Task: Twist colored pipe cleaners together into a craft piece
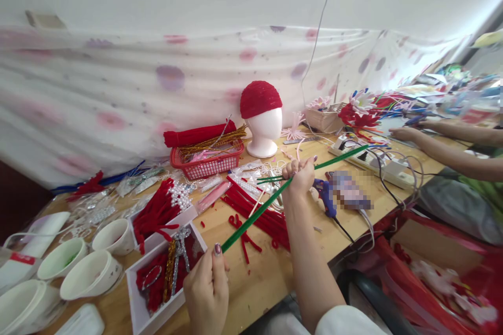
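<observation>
My left hand (pixel 207 289) pinches the near end of a long green pipe cleaner (pixel 255 214) above the wooden table (pixel 259 277). My right hand (pixel 301 177) is closed around the same stem farther along, together with other green pipe cleaners (pixel 341 157) that stick out to the right. Red pipe cleaner pieces (pixel 257 214) lie on the table beneath. A blue glue gun (pixel 326 194) lies just right of my right hand.
A white foam head with a red cap (pixel 262 120) and a red basket (pixel 208 163) stand at the back. White bowls (pixel 92 272) and a white box of red trims (pixel 159 277) sit at the left. Another person's arms (pixel 444 146) reach over a power strip (pixel 387 167) at right.
</observation>
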`<state>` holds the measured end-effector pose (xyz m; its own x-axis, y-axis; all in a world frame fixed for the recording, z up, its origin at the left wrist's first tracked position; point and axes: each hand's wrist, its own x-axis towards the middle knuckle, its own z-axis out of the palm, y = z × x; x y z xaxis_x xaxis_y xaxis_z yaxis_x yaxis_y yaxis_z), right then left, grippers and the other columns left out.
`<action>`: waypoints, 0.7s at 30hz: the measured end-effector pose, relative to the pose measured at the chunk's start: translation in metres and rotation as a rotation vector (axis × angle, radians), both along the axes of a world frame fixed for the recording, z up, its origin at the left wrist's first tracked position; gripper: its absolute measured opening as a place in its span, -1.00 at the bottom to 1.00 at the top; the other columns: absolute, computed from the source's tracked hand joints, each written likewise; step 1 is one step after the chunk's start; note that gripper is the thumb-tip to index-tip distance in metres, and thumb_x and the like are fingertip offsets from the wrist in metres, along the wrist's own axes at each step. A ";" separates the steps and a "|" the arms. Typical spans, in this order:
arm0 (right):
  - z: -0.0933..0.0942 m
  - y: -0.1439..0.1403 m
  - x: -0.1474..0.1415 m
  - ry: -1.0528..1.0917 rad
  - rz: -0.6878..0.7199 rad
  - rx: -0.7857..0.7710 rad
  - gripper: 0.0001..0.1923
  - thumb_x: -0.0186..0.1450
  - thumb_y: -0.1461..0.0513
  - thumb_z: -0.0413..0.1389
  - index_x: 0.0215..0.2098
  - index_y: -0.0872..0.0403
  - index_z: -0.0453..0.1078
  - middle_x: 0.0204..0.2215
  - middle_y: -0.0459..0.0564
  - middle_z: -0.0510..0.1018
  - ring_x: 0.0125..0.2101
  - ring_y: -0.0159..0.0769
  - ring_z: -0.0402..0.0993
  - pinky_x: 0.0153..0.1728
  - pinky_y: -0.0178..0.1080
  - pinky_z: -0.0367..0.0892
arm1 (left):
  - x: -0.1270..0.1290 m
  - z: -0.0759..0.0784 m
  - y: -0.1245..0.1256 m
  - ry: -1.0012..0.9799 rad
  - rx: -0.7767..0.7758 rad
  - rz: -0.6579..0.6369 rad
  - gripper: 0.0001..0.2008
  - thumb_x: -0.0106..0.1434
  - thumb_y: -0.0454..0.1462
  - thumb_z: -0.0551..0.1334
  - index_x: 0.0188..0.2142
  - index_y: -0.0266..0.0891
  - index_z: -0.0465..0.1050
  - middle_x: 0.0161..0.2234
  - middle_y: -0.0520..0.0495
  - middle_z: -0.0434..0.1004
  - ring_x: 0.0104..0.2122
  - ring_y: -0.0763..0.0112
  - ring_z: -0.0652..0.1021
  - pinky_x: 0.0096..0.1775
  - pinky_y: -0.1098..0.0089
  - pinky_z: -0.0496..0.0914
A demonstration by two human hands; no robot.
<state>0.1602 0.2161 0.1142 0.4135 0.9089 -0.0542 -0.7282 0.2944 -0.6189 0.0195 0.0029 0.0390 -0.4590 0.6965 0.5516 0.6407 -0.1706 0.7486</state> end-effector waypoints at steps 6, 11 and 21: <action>0.005 -0.001 0.004 -0.078 0.011 0.039 -0.40 0.44 -0.05 -0.14 -0.67 0.03 -0.12 -0.84 -0.31 -0.04 -0.81 -0.54 -0.19 -0.78 -0.41 -0.19 | -0.012 -0.007 0.004 0.116 0.033 -0.015 -0.70 0.37 -0.27 0.10 -0.52 -0.18 0.37 -0.65 0.07 0.44 -0.66 0.50 0.45 -0.54 0.53 0.27; -0.008 0.002 0.000 -0.233 0.096 0.044 -0.38 0.37 -0.10 -0.02 -0.72 0.02 0.00 -0.84 -0.26 0.08 -0.79 -0.52 -0.03 -0.76 -0.38 -0.09 | -0.009 0.010 -0.001 -0.012 -0.081 -0.009 -0.60 0.34 -0.20 0.12 -0.64 -0.18 0.28 -0.69 0.06 0.34 -0.67 0.51 0.36 -0.50 0.49 0.24; -0.032 0.000 -0.005 -0.525 -0.054 -0.032 -0.38 0.29 -0.16 0.07 -0.74 0.00 0.10 -0.83 -0.23 0.17 -0.75 -0.48 0.07 -0.69 -0.32 0.03 | -0.005 0.007 -0.017 -0.212 0.022 -0.020 -0.61 0.35 -0.27 0.09 -0.63 -0.16 0.27 -0.67 0.08 0.38 -0.59 0.49 0.46 -0.36 0.46 0.33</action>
<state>0.1550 0.2159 0.0818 0.4388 0.8868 0.1451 -0.3023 0.2977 -0.9055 0.0147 -0.0143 0.0464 -0.5528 0.6955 0.4591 0.4654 -0.1994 0.8624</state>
